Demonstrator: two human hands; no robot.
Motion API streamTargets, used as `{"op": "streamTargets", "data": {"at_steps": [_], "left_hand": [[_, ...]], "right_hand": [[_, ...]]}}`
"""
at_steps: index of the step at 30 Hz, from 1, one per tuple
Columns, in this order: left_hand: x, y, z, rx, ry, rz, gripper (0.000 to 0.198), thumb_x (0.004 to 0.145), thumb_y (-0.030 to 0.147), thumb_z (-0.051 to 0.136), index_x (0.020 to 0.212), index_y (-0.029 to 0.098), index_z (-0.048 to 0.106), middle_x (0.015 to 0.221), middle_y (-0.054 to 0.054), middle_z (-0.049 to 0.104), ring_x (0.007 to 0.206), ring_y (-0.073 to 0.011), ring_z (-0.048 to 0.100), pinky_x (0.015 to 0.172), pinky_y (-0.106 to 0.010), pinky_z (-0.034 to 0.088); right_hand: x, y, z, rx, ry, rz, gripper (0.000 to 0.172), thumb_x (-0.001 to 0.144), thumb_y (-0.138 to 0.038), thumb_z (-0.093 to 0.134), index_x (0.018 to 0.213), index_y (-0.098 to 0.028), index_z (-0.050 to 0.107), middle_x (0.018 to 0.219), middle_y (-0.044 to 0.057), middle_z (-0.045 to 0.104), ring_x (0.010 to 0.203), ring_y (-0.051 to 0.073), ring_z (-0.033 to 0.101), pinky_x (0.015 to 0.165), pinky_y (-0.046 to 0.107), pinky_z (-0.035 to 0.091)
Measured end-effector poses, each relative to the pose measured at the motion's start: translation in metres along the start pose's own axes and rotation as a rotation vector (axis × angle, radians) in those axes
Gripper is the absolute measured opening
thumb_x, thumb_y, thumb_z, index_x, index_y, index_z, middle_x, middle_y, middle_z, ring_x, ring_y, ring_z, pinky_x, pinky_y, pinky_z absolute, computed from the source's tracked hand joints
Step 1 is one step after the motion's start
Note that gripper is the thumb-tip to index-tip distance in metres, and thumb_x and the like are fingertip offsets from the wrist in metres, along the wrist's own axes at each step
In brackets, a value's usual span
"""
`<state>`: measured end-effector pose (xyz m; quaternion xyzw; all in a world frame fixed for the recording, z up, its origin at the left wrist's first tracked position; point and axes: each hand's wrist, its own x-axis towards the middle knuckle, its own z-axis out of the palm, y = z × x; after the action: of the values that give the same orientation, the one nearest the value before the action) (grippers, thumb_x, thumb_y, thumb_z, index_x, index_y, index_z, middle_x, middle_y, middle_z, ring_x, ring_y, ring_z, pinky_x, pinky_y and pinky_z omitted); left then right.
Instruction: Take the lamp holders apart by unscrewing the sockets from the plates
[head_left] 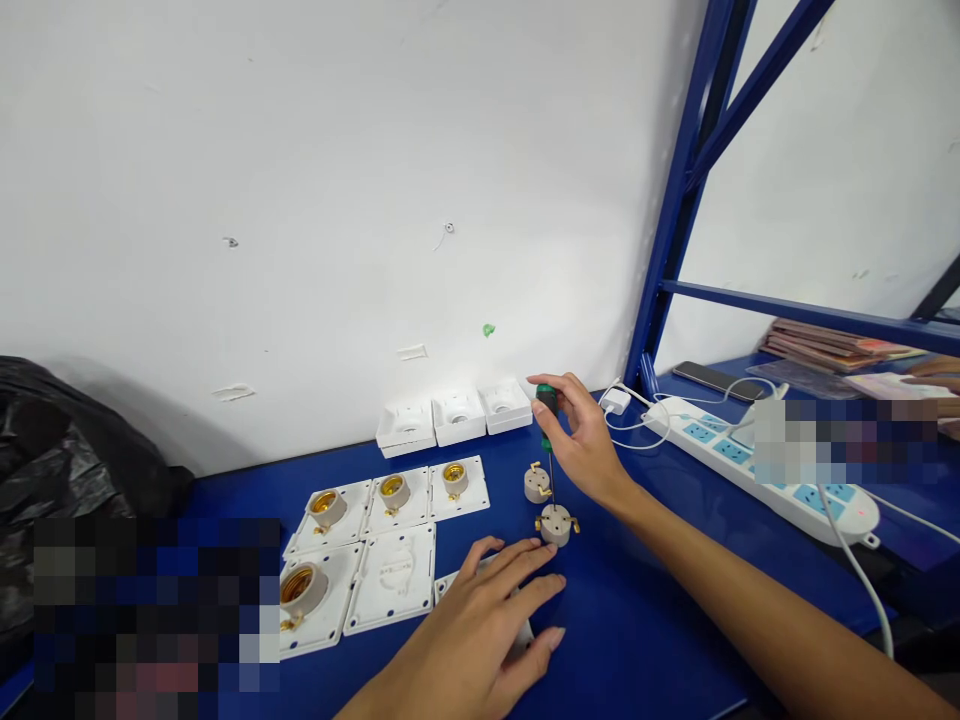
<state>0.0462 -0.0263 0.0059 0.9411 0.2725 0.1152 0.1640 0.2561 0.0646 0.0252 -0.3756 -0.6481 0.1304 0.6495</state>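
My right hand [577, 430] grips a screwdriver [547, 405] with a green and black handle, held upright. Its shaft runs down to a round beige ceramic lamp socket base [556, 526] with brass terminals at its sides. Spread over a white plate that it mostly hides, my left hand [499, 615] touches the near side of that base with its fingertips. A second ceramic base [536, 485] sits just behind. To the left lie several white square plates; some carry sockets with brass threads, like this lamp socket [393, 491], while one plate [391, 577] has none.
White square boxes [459, 415] line the wall. At right lie a white power strip [750, 465] with cables, a charger [616, 401] and a phone [716, 380]. A blue metal frame [679, 190] rises there. A black plastic bag [67, 480] stands at left.
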Motion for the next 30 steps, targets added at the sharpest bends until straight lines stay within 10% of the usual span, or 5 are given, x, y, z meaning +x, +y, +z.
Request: {"op": "streamTargets", "data": {"at_steps": [30], "left_hand": [[0.005,-0.003,-0.005,0.047,-0.024,0.086,0.041,0.11,0.047,0.054,0.146,0.029,0.06,0.161,-0.005,0.054,0.143,-0.0314,0.056,0.121,-0.058,0.039]], "right_hand": [[0.003,0.004,-0.006,-0.028,0.054,-0.032,0.023,0.102,-0.027,0.059,0.123,-0.028,0.068,0.1,0.004,0.057,0.093,0.022,0.059,0.09,0.041,0.051]]}}
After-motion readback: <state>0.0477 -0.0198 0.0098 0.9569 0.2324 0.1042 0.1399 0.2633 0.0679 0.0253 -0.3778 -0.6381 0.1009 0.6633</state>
